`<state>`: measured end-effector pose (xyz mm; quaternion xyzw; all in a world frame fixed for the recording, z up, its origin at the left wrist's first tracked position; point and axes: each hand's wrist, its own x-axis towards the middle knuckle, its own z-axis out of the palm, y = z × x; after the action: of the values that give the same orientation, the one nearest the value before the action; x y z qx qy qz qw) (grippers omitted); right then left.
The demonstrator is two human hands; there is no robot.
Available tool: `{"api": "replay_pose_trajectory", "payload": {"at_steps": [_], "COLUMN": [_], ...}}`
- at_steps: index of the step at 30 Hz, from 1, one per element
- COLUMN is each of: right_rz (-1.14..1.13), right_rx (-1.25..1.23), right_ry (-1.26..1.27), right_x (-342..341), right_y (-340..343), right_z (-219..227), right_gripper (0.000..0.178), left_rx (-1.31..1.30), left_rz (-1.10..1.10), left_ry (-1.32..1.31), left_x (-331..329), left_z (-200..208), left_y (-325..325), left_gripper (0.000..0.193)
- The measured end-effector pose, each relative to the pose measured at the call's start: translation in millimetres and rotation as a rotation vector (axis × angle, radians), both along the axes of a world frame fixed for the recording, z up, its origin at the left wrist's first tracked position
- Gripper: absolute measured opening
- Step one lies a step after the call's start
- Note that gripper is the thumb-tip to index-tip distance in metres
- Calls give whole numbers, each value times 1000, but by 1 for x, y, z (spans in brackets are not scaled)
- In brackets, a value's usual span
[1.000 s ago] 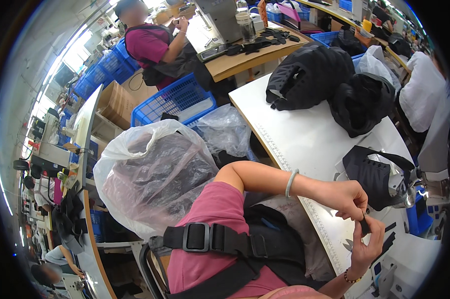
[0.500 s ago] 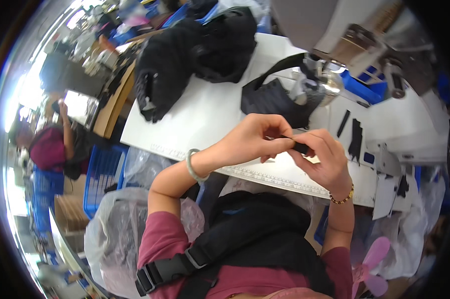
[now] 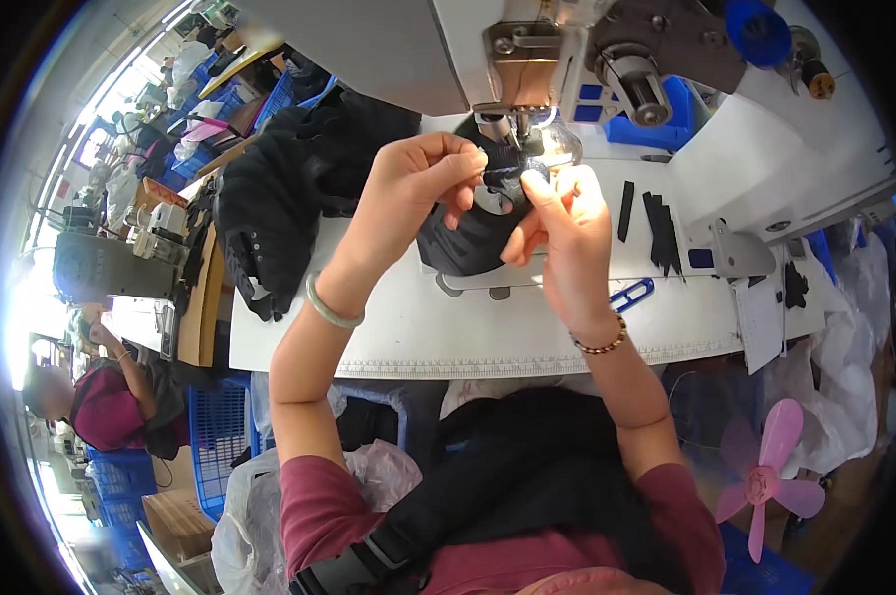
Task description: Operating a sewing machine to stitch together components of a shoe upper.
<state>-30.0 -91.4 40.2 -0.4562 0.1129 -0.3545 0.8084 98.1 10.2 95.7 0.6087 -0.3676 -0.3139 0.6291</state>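
Note:
My left hand and my right hand are raised close together just in front of the sewing machine's needle area. Thumb and fingers of each pinch a short black strip stretched between them. It lies at the needle, and its far part is hidden by the machine. Below it, a black fabric piece rests on the machine bed, partly covered by my left hand. A blue-handled tool lies beside my right wrist.
A large black fabric bundle sits at the left of the white table. Black strips lie to the right. Behind them stands a blue bin. A pink fan is at lower right. Another person sits far left.
Both hands have moved up and away from me, from over the table's front to the needle, and are slightly farther apart. The black fabric piece now sits nearer and further left in view.

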Motion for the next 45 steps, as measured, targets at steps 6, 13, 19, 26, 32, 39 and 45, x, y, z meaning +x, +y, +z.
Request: {"api": "replay_pose_trajectory", "payload": {"at_steps": [6,13,19,26,32,39,45], "right_rz": [-131,-172,-289,-371,-308,-497,301], "right_rx": [-194,-486,-736,-900,-613,-889,-258], "right_ry": [25,47,-18,-37,-55,-22,-2], "right_x": [4,5,5,7,9,-9,-32], "right_y": [0,-14,-17,-19,-14,-15,-16], "right_z": [-19,-38,-44,-47,-47,-29,3], "right_gripper": [26,23,21,29,34,35,18], "left_rx": [19,57,90,130,24,-200,-336], "left_rz": [-50,-43,-42,-53,-38,118,21], "left_ry": [4,17,112,199,-30,-790,-934], "left_x": [2,6,8,12,9,-9,-12], "left_z": [-9,-16,-11,-7,-14,-40,-38], "left_y": [-9,-13,-16,-17,-9,16,21], "left_gripper": [19,22,21,21,21,13,18]}}
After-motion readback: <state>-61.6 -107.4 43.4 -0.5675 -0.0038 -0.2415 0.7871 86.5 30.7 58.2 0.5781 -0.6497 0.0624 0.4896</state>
